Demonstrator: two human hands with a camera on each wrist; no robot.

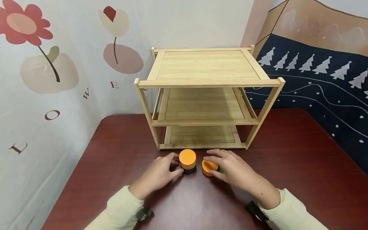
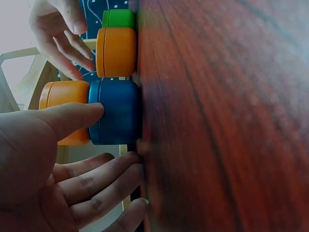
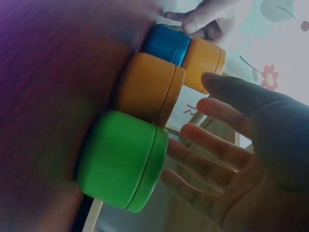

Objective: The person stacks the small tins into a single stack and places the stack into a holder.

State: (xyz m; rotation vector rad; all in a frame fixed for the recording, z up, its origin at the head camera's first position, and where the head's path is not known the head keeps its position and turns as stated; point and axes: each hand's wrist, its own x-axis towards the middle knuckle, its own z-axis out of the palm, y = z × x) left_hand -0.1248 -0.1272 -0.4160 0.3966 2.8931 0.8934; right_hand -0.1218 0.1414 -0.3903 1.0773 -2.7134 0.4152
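The fingers of the left hand (image 1: 159, 172) are reaching out loosely, standing wide of the thumb, with the thumb lying across the near side of a blue jar (image 2: 118, 118) in the left wrist view; whether skin is meeting jar, I cannot tell. An upper orange jar (image 1: 187, 156) is sitting upright on that blue one. The fingers of the right hand (image 1: 234, 167) are also spreading wide, gripping nothing, and are hovering about a lower orange jar (image 3: 145, 89) and a green jar (image 3: 120, 162). These two are standing side by side on the table (image 1: 184, 207), just right of the stack, the green one farther right and mostly hiding under the hand in the head view. Beyond the jars, a three-tier wooden shelf (image 1: 204, 65) is standing on the red-brown table. Pale sleeves (image 1: 122, 206) are covering both forearms. Behind, a flowered cloth (image 1: 86, 25) is hanging left, and a dark tree-patterned cloth (image 1: 302, 84) is hanging right.
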